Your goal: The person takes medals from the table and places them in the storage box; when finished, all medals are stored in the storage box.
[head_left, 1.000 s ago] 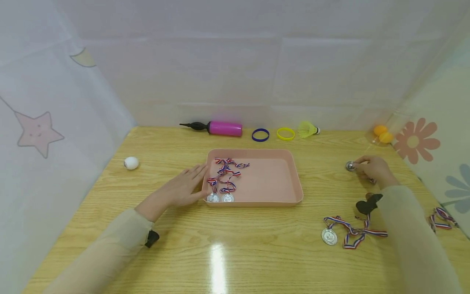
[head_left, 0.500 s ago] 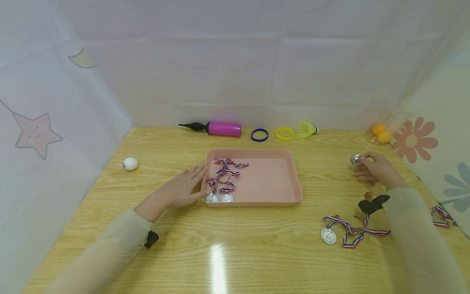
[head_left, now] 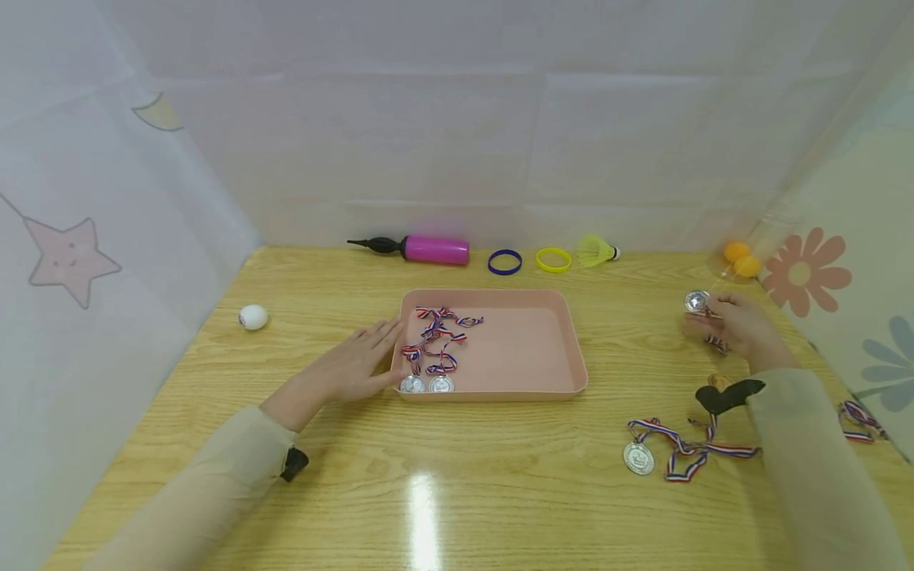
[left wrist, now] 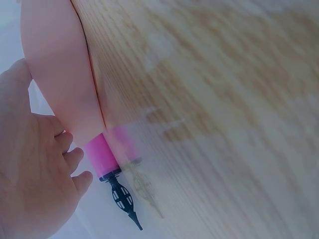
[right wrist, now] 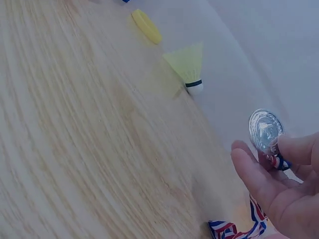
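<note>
At the right of the table, my right hand [head_left: 739,327] pinches a silver medal [right wrist: 266,130] between thumb and fingers near its ribbon loop. Its red, white and blue ribbon [right wrist: 234,229] hangs below the fingers. My left hand [head_left: 353,363] lies with straight fingers against the left side of a pink tray [head_left: 514,396]; the left wrist view shows its fingertips at the tray wall [left wrist: 60,69]. Inside the tray, along its left side, lie two silver medals, one of them a medal [head_left: 442,385] at the front, with their striped ribbons [head_left: 435,333] bunched behind.
Another silver medal [head_left: 639,458] with spread ribbon lies front right, and a gold-coloured medal [head_left: 718,381] sits by the right wrist. Along the back are a pink pump [head_left: 437,250], blue ring [head_left: 505,262], yellow ring [head_left: 553,259], shuttlecock [head_left: 597,251] and orange balls [head_left: 746,266]. A white ball [head_left: 253,317] lies left.
My right hand has lifted the silver medal and drawn it slightly back and to the right, its ribbon now hanging. The left hand stays at the tray.
</note>
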Tool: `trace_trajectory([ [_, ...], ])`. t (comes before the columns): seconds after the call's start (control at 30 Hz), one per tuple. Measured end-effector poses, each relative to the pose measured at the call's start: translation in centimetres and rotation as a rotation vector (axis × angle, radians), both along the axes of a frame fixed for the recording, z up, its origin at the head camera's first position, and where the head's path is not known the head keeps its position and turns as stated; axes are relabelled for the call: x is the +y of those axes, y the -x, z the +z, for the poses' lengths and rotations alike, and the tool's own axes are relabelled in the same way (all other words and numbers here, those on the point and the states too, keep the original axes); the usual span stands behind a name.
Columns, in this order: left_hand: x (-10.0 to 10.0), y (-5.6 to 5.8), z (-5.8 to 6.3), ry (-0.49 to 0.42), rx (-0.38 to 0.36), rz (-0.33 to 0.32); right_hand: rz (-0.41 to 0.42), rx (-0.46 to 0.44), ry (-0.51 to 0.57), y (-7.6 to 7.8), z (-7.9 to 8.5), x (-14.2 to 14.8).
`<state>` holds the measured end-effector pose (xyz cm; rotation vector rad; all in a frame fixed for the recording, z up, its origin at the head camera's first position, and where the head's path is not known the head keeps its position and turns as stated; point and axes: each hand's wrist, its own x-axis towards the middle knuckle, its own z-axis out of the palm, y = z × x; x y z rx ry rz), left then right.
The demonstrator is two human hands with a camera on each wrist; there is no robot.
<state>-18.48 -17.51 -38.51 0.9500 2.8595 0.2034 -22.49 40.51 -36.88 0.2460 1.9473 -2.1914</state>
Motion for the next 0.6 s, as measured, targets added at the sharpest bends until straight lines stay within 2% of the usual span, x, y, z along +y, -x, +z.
trace_trajectory([
  [0.13, 0.0, 0.0, 0.0, 0.001, 0.001, -0.002, -0.074, 0.059, 0.026, -0.1, 0.7, -0.3],
  [0.23, 0.0, 0.0, 0.0, 0.003, 0.001, -0.004, -0.136, 0.14, -0.061, -0.1, 1.4, -0.5],
  [0.37, 0.0, 0.0, 0.0, 0.003, -0.002, -0.004, -0.223, 0.217, -0.232, 0.1, 2.6, -0.6],
  [0.47, 0.0, 0.1, -0.1, -0.003, -0.004, -0.005, -0.236, 0.24, -0.341, 0.3, 3.6, -0.9],
  [0.6, -0.1, 0.1, -0.2, -0.008, 0.013, -0.014, -0.229, 0.257, -0.317, 0.2, 4.9, -1.5],
])
